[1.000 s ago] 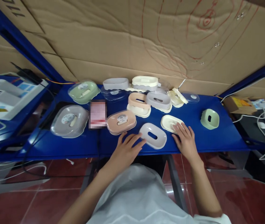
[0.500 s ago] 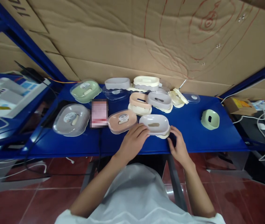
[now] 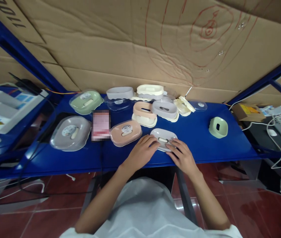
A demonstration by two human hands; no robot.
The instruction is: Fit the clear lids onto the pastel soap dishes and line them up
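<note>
A pale lilac oval plastic dish (image 3: 166,133) with a slot in its floor lies near the table's front edge. A cream strip shows through the slot. My left hand (image 3: 144,150) has its fingers curled over the dish's left side. On the right side my right hand (image 3: 182,154) grips the rim, fingertips over the inside and thumb at the front. Left of my hands is a peach dish (image 3: 132,135) with a clear lid and a round label. Behind them stand a peach slotted dish (image 3: 138,108) and a lilac slotted dish (image 3: 165,106), each on a cream piece.
Lidded green (image 3: 90,101) and grey (image 3: 67,140) dishes lie at the left, near a blurred pink panel (image 3: 101,125). A green slotted dish (image 3: 221,130) stands at the right. More dishes (image 3: 120,92) and clear lids line the back against a cardboard wall (image 3: 105,43).
The lilac dish now sits lower and flatter, with the cream strip showing in its slot. My right hand has moved left from its side onto its rim. The view has shifted slightly.
</note>
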